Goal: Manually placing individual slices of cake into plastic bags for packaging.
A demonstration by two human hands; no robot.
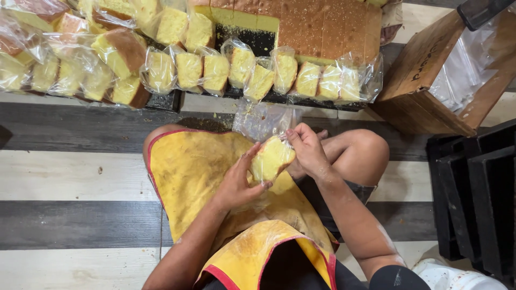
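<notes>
**Two hands on one slice of yellow cake, over an aproned lap**

Much is cut off. The bagged cake slices (215, 72) run out of the frame at the upper left, so the pile there cannot be counted in full; the row along the upper middle shows about nine wrapped pieces, each in its own clear bag. The uncut cake slab (322, 27), brown on top, is clipped by the top edge. The wooden box (424, 75) at the upper right is only partly in view, and what lies under its clear plastic cannot be made out. The black trays (473, 198) at the right edge are stacked on end; I count roughly four, though the frame cuts them. A white object at the lower right corner is too clipped to name.

In the middle of the frame, one cake slice (272, 158) is held above the yellow apron (188, 172). The left hand (236, 185) cups it from below and the left, its grip closed round the slice. The right hand (307, 150) presses on the slice's upper right end with fingers together; the thumb is hidden behind it. A clear plastic bag (263, 121) lies crumpled just above the slice, touching it; whether the slice is partly inside cannot be told.

The person sits on a floor (70, 177) of broad pale and dark grey stripes, bare knees to either side.
</notes>
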